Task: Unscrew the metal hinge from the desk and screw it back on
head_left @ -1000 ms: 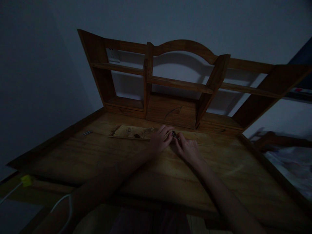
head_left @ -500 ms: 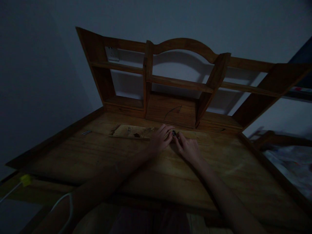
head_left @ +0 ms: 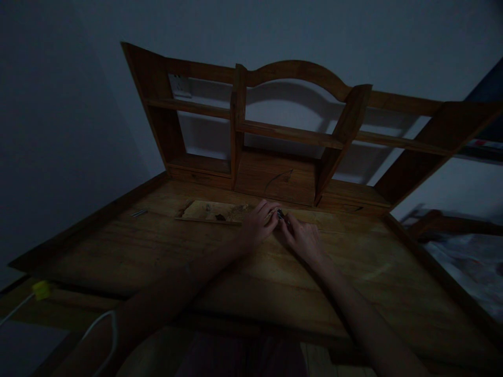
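Both my hands meet near the middle back of a wooden desk (head_left: 165, 256) in dim light. My left hand (head_left: 257, 225) and my right hand (head_left: 302, 238) have their fingers curled together around a small dark object (head_left: 280, 214) pinched between the fingertips; I cannot make out what it is. The hands rest on the end of a thin flat wooden board (head_left: 212, 211) that lies on the desk top.
A wooden hutch (head_left: 291, 136) with shelves and an arched top rises at the desk's back against a pale wall. A small metal piece (head_left: 139, 213) lies at the left. A white cable (head_left: 100, 327) and a yellow tag (head_left: 40, 289) are at lower left.
The hands have stayed together at the same spot, with only slight finger movement. The view has shifted a little.
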Available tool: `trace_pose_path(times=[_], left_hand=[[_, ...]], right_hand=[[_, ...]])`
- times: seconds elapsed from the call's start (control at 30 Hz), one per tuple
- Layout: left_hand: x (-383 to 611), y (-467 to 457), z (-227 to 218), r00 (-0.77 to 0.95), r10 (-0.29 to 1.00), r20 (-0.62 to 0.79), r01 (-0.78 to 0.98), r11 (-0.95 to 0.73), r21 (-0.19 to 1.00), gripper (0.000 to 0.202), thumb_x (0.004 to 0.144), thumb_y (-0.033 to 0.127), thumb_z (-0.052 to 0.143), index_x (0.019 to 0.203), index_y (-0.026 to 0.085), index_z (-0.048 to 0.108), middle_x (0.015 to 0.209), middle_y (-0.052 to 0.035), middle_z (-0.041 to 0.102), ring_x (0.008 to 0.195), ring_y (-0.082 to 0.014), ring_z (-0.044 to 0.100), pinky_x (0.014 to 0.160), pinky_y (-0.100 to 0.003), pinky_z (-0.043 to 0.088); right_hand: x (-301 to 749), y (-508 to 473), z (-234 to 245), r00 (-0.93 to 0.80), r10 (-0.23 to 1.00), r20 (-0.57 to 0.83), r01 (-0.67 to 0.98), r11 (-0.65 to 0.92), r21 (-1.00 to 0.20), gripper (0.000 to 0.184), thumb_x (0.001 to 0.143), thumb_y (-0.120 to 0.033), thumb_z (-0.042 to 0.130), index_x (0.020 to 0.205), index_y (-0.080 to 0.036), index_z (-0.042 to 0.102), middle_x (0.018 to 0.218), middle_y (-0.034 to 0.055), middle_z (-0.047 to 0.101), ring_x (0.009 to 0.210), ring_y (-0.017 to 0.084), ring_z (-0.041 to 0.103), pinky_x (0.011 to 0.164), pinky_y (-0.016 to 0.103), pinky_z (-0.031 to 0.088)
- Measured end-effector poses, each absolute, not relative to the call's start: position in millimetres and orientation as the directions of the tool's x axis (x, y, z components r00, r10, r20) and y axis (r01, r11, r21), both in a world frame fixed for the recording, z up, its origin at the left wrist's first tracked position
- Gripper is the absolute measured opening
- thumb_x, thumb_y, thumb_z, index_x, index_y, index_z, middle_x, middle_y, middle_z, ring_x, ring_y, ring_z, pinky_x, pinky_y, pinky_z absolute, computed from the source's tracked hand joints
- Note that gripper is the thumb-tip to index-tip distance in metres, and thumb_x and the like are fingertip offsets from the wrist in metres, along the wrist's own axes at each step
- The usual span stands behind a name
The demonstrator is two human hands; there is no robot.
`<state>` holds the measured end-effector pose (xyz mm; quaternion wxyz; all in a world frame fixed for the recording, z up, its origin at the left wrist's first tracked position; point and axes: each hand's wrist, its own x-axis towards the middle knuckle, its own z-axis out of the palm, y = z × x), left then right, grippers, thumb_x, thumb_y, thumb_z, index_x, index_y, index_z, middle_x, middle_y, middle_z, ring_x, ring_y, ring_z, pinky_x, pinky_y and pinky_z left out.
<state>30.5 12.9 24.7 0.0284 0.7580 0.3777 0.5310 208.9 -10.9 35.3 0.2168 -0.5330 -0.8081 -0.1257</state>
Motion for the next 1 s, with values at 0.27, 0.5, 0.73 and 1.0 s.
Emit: trace_pose_path(times=[0.27, 0.5, 0.73, 1.0], left_hand=[[29.6, 14.1, 22.3, 0.163, 0.604, 0.780, 0.527, -0.722, 0.448, 0.024, 0.098, 0.017, 0.054, 0.120, 0.023, 0.061, 0.112, -0.0041, 0.067, 0.102, -0.0158, 0.067, 0.091, -0.029, 0.056], [30.8, 13.1, 23.5, 0.151, 0.599, 0.787, 0.551, -0.712, 0.436, 0.023, 0.097, 0.016, 0.055, 0.119, 0.022, 0.062, 0.110, -0.0037, 0.068, 0.101, -0.0159, 0.066, 0.089, -0.028, 0.055], [30.4, 13.3, 23.9, 0.138, 0.602, 0.786, 0.549, -0.707, 0.445, 0.023, 0.097, 0.017, 0.055, 0.119, 0.021, 0.062, 0.108, -0.0039, 0.067, 0.097, -0.0150, 0.067, 0.086, -0.027, 0.055], [29.8, 14.1, 22.1, 0.134, 0.612, 0.779, 0.567, -0.692, 0.446, 0.024, 0.098, 0.019, 0.055, 0.121, 0.023, 0.061, 0.110, -0.0036, 0.067, 0.098, -0.0150, 0.067, 0.087, -0.027, 0.055]], right_hand=[[209.1, -11.2, 37.1, -0.331, 0.828, 0.452, 0.923, 0.383, -0.027, 0.042, 0.107, -0.047, 0.032, 0.115, -0.021, 0.064, 0.079, 0.0058, 0.077, 0.066, 0.022, 0.072, 0.058, 0.030, 0.030], [208.7, -11.1, 36.3, -0.333, 0.826, 0.454, 0.923, 0.383, -0.019, 0.039, 0.107, -0.043, 0.032, 0.114, -0.021, 0.063, 0.077, 0.0050, 0.076, 0.063, 0.022, 0.070, 0.057, 0.031, 0.029], [208.3, -11.6, 37.2, -0.323, 0.830, 0.455, 0.915, 0.397, -0.073, 0.038, 0.106, -0.047, 0.033, 0.115, -0.020, 0.059, 0.080, 0.0043, 0.077, 0.064, 0.021, 0.070, 0.058, 0.029, 0.030], [208.9, -9.4, 36.8, -0.337, 0.846, 0.413, 0.923, 0.383, -0.031, 0.043, 0.107, -0.045, 0.030, 0.114, -0.020, 0.064, 0.077, 0.0059, 0.076, 0.065, 0.021, 0.071, 0.059, 0.029, 0.031]])
